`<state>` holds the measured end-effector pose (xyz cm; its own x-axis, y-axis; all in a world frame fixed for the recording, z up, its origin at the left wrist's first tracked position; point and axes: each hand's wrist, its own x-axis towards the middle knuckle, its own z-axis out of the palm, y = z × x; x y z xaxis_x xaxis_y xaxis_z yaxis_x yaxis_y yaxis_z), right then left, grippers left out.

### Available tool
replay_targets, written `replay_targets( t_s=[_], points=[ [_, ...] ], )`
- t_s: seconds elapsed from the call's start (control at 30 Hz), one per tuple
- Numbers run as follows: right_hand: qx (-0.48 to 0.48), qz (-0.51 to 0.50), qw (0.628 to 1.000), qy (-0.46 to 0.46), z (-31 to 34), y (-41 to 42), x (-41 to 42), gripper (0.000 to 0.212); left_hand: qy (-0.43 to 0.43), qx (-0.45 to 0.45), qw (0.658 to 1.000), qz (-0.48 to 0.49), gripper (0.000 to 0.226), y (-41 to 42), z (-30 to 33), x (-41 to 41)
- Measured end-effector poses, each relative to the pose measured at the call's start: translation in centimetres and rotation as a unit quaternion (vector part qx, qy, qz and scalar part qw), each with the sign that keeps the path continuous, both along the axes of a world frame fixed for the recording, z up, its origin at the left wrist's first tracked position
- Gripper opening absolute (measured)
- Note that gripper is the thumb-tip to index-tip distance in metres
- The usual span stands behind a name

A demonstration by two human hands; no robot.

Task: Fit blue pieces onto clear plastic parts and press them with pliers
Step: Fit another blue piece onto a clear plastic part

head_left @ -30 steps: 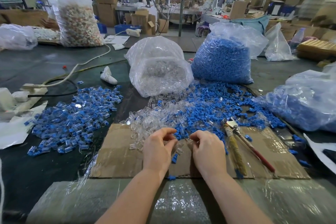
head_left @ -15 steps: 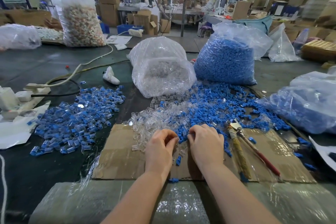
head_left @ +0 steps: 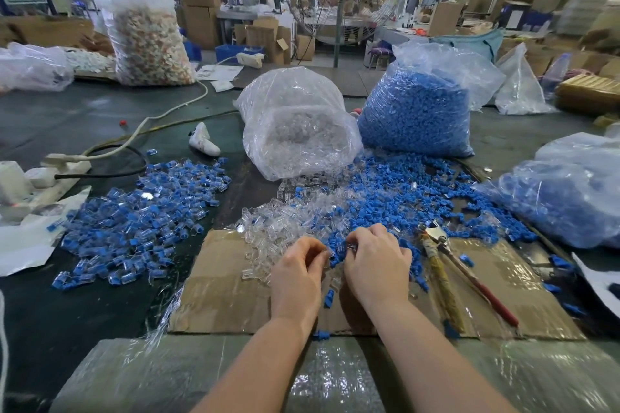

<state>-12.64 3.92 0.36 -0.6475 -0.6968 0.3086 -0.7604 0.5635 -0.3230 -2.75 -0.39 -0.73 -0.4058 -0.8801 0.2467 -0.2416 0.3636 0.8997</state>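
Centrally, the left hand [head_left: 297, 273] and right hand [head_left: 375, 263] curl their fingertips together over the loose clear parts [head_left: 268, 228] and blue pieces [head_left: 396, 198]; whatever small part they pinch is too small to make out. Pliers [head_left: 446, 265] lie unused just right; a large pile of assembled pieces [head_left: 141, 214] sits left, with full bags [head_left: 416, 111] remaining.

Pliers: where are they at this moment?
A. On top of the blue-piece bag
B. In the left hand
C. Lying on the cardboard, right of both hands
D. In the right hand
C: the pliers lie untouched on the cardboard, right of the right hand and left hand.
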Motion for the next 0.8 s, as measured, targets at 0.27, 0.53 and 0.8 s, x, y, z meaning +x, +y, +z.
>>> replay_targets(
  t_s=[0.27,0.53,0.8],
  points=[
    [0.037,0.005,0.999,0.013,0.4,-0.5,-0.6,0.025,0.019,0.03,0.999,0.006,0.03,-0.4,0.2,-0.3],
    [0.009,0.023,0.999,0.034,0.7,-0.7,-0.7,0.021,0.044,0.05,0.998,0.007,0.023,-0.8,-0.2,-0.3],
    [0.03,0.018,0.999,0.033,0.3,-1.1,-0.7,0.019,0.048,0.059,0.997,0.006,0.023,-0.8,-0.4,-0.3]
  ],
)
